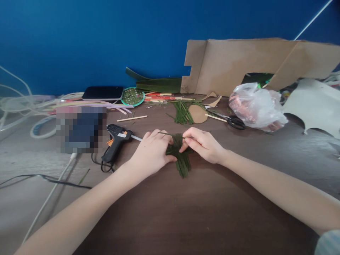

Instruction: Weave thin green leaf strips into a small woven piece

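The woven green strips (183, 168) lie on the counter (170, 212). At their left edge the left hand (155, 149) touches them, fingers loosely curved, thumb parted; the right hand (204, 145) pinches a thin strip (165, 133) between closed fingers.

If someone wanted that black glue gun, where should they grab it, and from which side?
Probably by the handle, from the near side: the glue gun lies with its handle slanting toward the person, orange trigger facing left.
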`<state>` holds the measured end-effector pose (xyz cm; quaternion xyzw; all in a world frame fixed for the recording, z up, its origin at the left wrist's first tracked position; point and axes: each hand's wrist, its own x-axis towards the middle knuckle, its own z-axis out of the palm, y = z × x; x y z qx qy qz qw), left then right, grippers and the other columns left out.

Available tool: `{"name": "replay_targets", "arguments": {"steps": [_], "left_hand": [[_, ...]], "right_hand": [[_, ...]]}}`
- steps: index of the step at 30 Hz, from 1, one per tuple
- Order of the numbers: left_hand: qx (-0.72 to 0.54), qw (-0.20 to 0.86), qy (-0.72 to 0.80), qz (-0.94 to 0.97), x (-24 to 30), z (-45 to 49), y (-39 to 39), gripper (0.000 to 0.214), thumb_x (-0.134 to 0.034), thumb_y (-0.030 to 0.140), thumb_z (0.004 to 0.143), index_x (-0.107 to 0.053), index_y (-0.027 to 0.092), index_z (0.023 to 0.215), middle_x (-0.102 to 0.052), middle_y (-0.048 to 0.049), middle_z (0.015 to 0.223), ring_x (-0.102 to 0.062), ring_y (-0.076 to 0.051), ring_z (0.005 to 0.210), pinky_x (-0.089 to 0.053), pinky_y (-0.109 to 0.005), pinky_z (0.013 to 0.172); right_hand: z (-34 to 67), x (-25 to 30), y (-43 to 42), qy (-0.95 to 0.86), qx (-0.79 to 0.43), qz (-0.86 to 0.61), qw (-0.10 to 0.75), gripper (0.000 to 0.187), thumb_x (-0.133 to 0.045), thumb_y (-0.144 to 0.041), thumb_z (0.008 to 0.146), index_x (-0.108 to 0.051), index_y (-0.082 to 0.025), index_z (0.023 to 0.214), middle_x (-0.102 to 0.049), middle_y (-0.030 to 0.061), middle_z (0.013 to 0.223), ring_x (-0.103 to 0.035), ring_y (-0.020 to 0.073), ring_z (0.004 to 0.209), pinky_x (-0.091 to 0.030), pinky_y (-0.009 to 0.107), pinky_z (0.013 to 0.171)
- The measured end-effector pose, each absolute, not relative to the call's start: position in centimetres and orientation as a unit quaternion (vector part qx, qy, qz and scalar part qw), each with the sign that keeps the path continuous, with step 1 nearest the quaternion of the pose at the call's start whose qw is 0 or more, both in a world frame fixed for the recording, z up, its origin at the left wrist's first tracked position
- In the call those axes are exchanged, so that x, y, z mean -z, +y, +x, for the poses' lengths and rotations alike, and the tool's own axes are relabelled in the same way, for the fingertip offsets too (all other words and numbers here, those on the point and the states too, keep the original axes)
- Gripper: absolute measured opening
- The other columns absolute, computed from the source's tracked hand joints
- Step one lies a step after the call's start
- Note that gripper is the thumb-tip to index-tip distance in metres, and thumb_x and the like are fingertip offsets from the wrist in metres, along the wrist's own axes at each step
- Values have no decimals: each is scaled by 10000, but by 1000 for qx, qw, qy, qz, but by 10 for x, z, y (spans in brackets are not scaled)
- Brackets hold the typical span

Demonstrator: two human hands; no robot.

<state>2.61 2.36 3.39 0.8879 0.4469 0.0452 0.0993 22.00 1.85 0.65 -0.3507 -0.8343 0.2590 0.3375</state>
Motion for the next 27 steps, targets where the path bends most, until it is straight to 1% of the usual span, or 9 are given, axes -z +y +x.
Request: {"name": "replay_targets", "arguments": {"steps": [4,8,13,19,27], "left_hand": [[-44,66,434,897,-38,25,23,256,-706,363,695,-611,182,848,-643,-32,914,-545,-249,940,-351,-338,736],[-34,37,416,908,-38,23,21,174,-669,342,743,-626,185,804,-658,-23,869,-556,-223,912,-340,-333,751],[-31,-7,405,914,-38,23,17,157,-645,335,770,-670,183,800,-689,-36,860,-565,-227,906,-335,-357,793],[-8,-16,401,916,-43,26,10,123,-650,297,775,-691,187,739,-708,-43,864,-585,-216,903,-339,-364,820],[-17,-27,388,921,-40,26,9,123,-647,301,782,-692,187,784,-712,-41,890,-589,-216,924,-332,-372,835]], "right_hand": [[221,-6,18,-843,-220,-333,361,119,-358,-182,904,-446,-216,831,-690,-9,720,-559,128,647,-409,270,697],[221,-8,18,-868,-196,-307,338,157,-356,-157,889,-481,-218,815,-691,-8,729,-573,131,647,-409,282,691],[221,-8,20,-879,-185,-292,327,143,-367,-155,884,-473,-221,813,-703,-10,707,-590,137,636,-408,293,679],[220,-6,21,-880,-182,-288,330,145,-377,-147,882,-486,-217,818,-706,-11,695,-592,138,633,-398,291,682],[220,-6,21,-879,-183,-289,331,135,-385,-152,880,-478,-216,806,-696,-14,683,-584,137,621,-391,285,686]]}}
